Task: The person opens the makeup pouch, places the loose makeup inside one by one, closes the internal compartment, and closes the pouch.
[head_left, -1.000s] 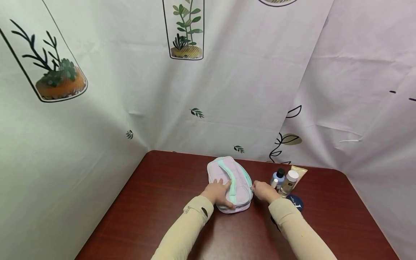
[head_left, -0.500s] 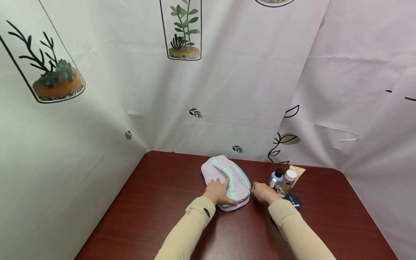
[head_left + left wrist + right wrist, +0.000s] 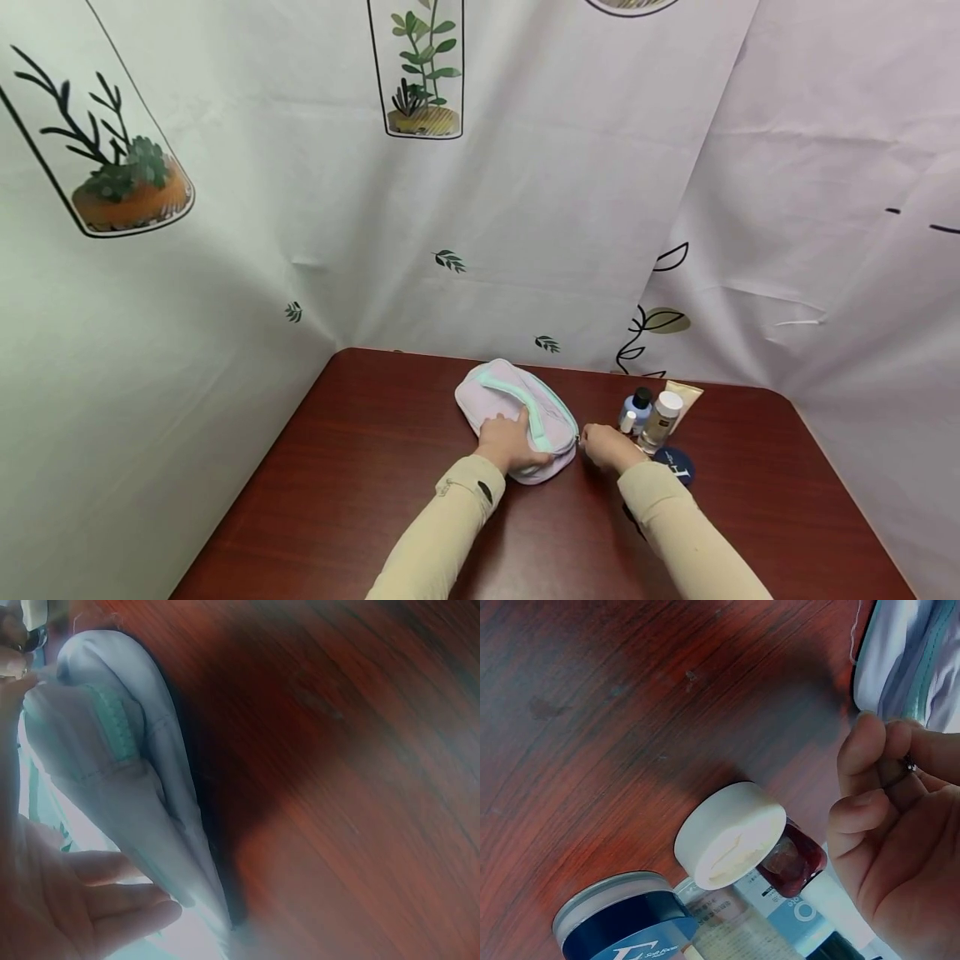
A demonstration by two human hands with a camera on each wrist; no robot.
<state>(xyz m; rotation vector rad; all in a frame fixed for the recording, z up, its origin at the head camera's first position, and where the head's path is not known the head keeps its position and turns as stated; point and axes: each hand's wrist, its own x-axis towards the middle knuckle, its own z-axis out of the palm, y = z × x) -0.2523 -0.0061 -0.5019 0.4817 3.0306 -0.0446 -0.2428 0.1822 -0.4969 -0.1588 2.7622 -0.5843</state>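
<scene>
A lavender toiletry bag (image 3: 480, 400) with mint trim and a mint handle (image 3: 525, 400) lies on the dark red wooden table. My left hand (image 3: 510, 442) rests on its near left part, fingers extended over the fabric and thumb along the near end. Those straight fingers (image 3: 124, 907) also show against the bag (image 3: 97, 742) in the left wrist view. At the bag's near right corner, my right hand (image 3: 609, 446) pinches the zipper pull (image 3: 909, 763), which is mostly covered by curled fingers. The zipper along the right side looks closed behind that hand.
Right of my right hand stand a blue bottle (image 3: 637, 406) with a black cap, a clear bottle (image 3: 658, 425) with a white cap, and a beige tube (image 3: 686, 398). A navy round jar (image 3: 675, 465) and a dark red nail polish bottle (image 3: 795, 859) are close by.
The bag has turned slightly, its far end swinging left. My left hand has shifted a little with its near end, while the right hand keeps its pinch at the corner.
</scene>
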